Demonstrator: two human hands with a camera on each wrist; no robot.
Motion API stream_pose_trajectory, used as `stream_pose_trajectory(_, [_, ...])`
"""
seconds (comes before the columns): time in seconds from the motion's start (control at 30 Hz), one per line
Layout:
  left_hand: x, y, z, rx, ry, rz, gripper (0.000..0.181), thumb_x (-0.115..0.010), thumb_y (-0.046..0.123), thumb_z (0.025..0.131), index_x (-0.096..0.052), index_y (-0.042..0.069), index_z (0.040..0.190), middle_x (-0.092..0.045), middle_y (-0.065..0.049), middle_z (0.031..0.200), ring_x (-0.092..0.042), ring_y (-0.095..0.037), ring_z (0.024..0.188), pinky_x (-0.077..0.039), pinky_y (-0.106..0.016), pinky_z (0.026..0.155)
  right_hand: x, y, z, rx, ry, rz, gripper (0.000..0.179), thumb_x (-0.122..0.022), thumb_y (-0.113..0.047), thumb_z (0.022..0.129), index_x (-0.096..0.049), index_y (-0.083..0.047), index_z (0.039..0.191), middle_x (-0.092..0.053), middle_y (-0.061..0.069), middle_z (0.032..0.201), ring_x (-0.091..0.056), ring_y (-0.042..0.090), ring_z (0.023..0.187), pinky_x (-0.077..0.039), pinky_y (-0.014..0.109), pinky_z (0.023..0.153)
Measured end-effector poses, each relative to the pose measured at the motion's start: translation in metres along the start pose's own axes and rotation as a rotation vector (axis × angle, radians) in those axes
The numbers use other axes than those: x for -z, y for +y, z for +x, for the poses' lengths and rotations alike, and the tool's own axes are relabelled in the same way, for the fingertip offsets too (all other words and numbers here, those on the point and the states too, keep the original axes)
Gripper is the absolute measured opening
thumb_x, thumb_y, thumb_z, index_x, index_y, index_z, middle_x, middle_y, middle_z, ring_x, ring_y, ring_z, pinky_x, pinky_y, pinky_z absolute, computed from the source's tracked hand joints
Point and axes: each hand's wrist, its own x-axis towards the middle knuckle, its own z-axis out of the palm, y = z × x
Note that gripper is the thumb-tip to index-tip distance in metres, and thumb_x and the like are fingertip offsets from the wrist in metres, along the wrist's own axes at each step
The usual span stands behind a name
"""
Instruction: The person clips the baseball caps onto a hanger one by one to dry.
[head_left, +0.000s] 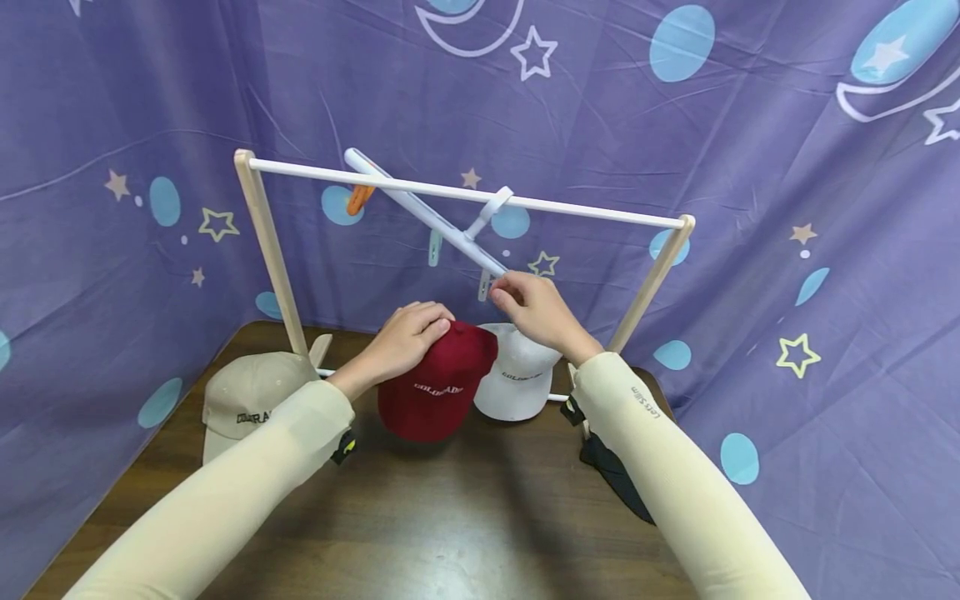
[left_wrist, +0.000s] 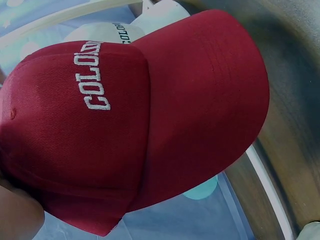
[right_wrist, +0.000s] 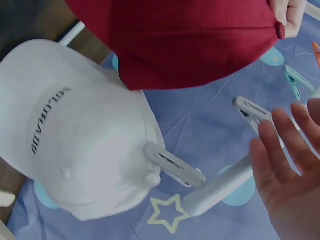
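My left hand (head_left: 408,337) grips a red cap (head_left: 431,396) by the top of its crown, with the brim downward. In the right wrist view, the left fingertips (right_wrist: 294,17) lie beside the cap's button. My right hand (head_left: 536,312) is at the near end of a pale blue hanger (head_left: 427,217), its fingers relaxed and overlapping the bar in the right wrist view. Close to those fingers hangs a grey clip (right_wrist: 252,110). Another grey clip (right_wrist: 175,165) bites the crown of a white cap (right_wrist: 95,145), which hangs from the hanger beside the red one.
The hanger hooks over the white rod (head_left: 600,212) of a wooden-legged rack. It also carries an orange clip (head_left: 360,200) and a teal clip (head_left: 434,248). A beige cap (head_left: 251,387) sits at the left of the brown table (head_left: 420,533); a black cap (head_left: 618,479) lies right, partly behind my sleeve.
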Motion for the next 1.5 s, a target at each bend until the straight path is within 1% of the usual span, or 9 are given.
stream_pose_trajectory(0.13, [0.001, 0.001, 0.001, 0.003, 0.0, -0.009, 0.019, -0.056, 0.016, 0.108, -0.075, 0.012, 0.111, -0.074, -0.005, 0.111, -0.064, -0.028, 0.11, -0.044, -0.05, 0.102, 0.004, 0.001, 0.01, 0.013, 0.126, -0.047, 0.014, -0.066, -0.017, 0.104, -0.072, -0.006, 0.111, -0.07, 0.006, 0.097, -0.064, 0.023, 0.085, -0.049, 0.037, 0.082])
stream_pose_trajectory(0.23, [0.002, 0.002, 0.002, -0.003, 0.003, -0.012, 0.019, -0.057, 0.016, 0.108, -0.075, 0.012, 0.111, -0.075, -0.004, 0.111, -0.064, -0.027, 0.11, -0.045, -0.048, 0.101, 0.005, 0.001, 0.018, -0.043, 0.158, -0.076, 0.026, -0.068, -0.022, 0.102, -0.068, -0.007, 0.123, -0.069, 0.011, 0.112, -0.066, 0.029, 0.101, -0.05, 0.043, 0.092])
stream_pose_trajectory(0.37, [0.002, 0.001, 0.003, -0.008, 0.007, -0.018, 0.018, -0.057, 0.016, 0.108, -0.075, 0.012, 0.111, -0.075, -0.004, 0.111, -0.064, -0.027, 0.11, -0.046, -0.048, 0.099, 0.007, -0.003, 0.029, -0.166, 0.04, -0.11, 0.055, -0.066, -0.037, 0.102, -0.055, -0.008, 0.147, -0.064, 0.016, 0.137, -0.06, 0.032, 0.126, -0.045, 0.05, 0.108])
stream_pose_trajectory(0.47, [0.003, 0.001, 0.004, -0.001, 0.002, -0.021, 0.019, -0.056, 0.016, 0.108, -0.074, 0.012, 0.112, -0.074, -0.005, 0.111, -0.064, -0.028, 0.11, -0.045, -0.049, 0.099, 0.006, -0.004, 0.038, -0.222, -0.053, -0.135, 0.067, -0.065, -0.045, 0.102, -0.048, -0.007, 0.155, -0.062, 0.017, 0.143, -0.058, 0.031, 0.132, -0.043, 0.049, 0.112])
stream_pose_trajectory(0.57, [0.004, 0.002, 0.005, 0.006, -0.005, -0.027, 0.019, -0.056, 0.017, 0.109, -0.074, 0.011, 0.112, -0.074, -0.005, 0.111, -0.063, -0.028, 0.11, -0.046, -0.049, 0.099, 0.003, -0.002, 0.045, -0.248, -0.096, -0.149, 0.068, -0.064, -0.048, 0.102, -0.05, -0.006, 0.153, -0.064, 0.015, 0.139, -0.06, 0.03, 0.127, -0.046, 0.048, 0.109])
stream_pose_trajectory(0.83, [0.003, 0.003, 0.006, 0.024, -0.012, -0.045, 0.019, -0.056, 0.017, 0.109, -0.074, 0.012, 0.111, -0.074, -0.004, 0.11, -0.063, -0.027, 0.109, -0.046, -0.047, 0.098, -0.005, 0.005, 0.056, -0.274, -0.149, -0.195, 0.057, -0.06, -0.05, 0.103, -0.063, -0.005, 0.138, -0.07, 0.013, 0.115, -0.064, 0.03, 0.108, -0.051, 0.048, 0.098])
stream_pose_trajectory(1.03, [0.002, 0.003, 0.006, 0.029, -0.014, -0.06, 0.019, -0.057, 0.016, 0.109, -0.074, 0.011, 0.112, -0.074, -0.006, 0.111, -0.062, -0.028, 0.111, -0.046, -0.048, 0.1, -0.01, 0.008, 0.06, -0.281, -0.134, -0.203, 0.043, -0.059, -0.047, 0.103, -0.07, -0.008, 0.116, -0.069, 0.013, 0.102, -0.062, 0.031, 0.097, -0.05, 0.047, 0.092])
stream_pose_trajectory(1.33, [-0.002, 0.002, 0.005, 0.065, -0.019, -0.093, 0.019, -0.056, 0.017, 0.109, -0.074, 0.012, 0.112, -0.073, -0.005, 0.112, -0.062, -0.027, 0.111, -0.046, -0.047, 0.1, -0.016, 0.011, 0.058, -0.253, -0.112, -0.154, 0.034, -0.06, -0.041, 0.105, -0.065, -0.008, 0.11, -0.065, 0.013, 0.096, -0.061, 0.032, 0.092, -0.05, 0.048, 0.09])
stream_pose_trajectory(1.5, [-0.005, 0.0, 0.004, 0.077, -0.005, -0.096, 0.019, -0.055, 0.017, 0.109, -0.074, 0.012, 0.112, -0.073, -0.007, 0.114, -0.061, -0.028, 0.115, -0.045, -0.049, 0.101, -0.018, 0.01, 0.059, -0.237, -0.1, -0.106, 0.028, -0.064, -0.038, 0.103, -0.064, -0.01, 0.102, -0.061, 0.01, 0.086, -0.057, 0.028, 0.082, -0.048, 0.043, 0.08])
